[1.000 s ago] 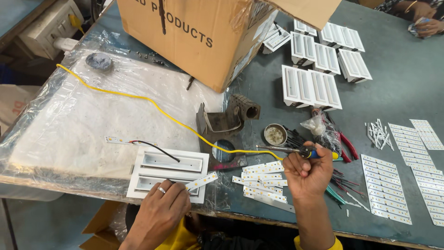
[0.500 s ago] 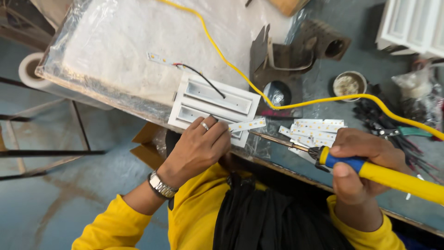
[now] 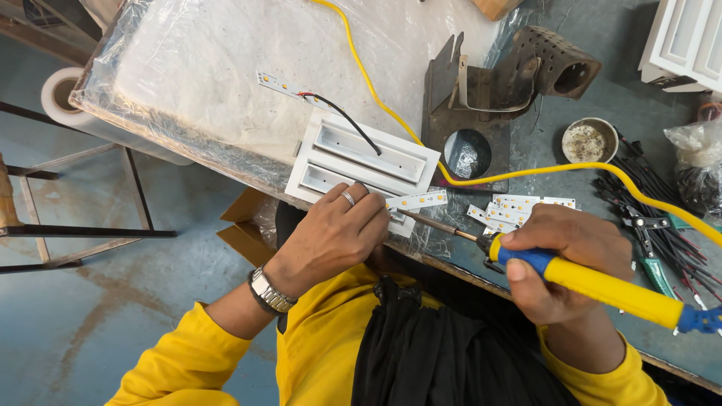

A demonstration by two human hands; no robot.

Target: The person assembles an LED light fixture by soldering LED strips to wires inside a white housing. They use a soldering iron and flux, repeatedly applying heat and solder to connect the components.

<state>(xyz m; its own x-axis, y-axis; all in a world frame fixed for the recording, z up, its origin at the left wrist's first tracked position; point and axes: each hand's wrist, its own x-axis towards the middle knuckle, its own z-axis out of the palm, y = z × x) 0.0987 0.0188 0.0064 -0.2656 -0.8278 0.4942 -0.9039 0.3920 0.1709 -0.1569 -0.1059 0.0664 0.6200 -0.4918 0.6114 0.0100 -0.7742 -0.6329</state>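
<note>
The left hand (image 3: 335, 233) rests fingers-down on the near corner of a white two-slot lamp housing (image 3: 361, 162) at the near edge of the workbench (image 3: 526, 113), pinning a small LED strip (image 3: 416, 200) against it. The right hand (image 3: 571, 259) is clenched around the yellow-and-blue handle of a soldering iron (image 3: 602, 286), whose thin tip points left and ends right by the strip's near end.

Compared with half a second ago, the iron's tip has come in closer to the strip and the head has leaned in, so housing and hands fill more of the view; a second ago the right hand was farther back among the tools. That puts the tip where a joint on the strip could be heated.

Loose LED strips (image 3: 519, 207) lie between the hands. A yellow cord (image 3: 376, 90) crosses the plastic sheet (image 3: 210, 68); a metal iron stand (image 3: 511, 75) and a small round tin (image 3: 589, 140) sit behind.
</note>
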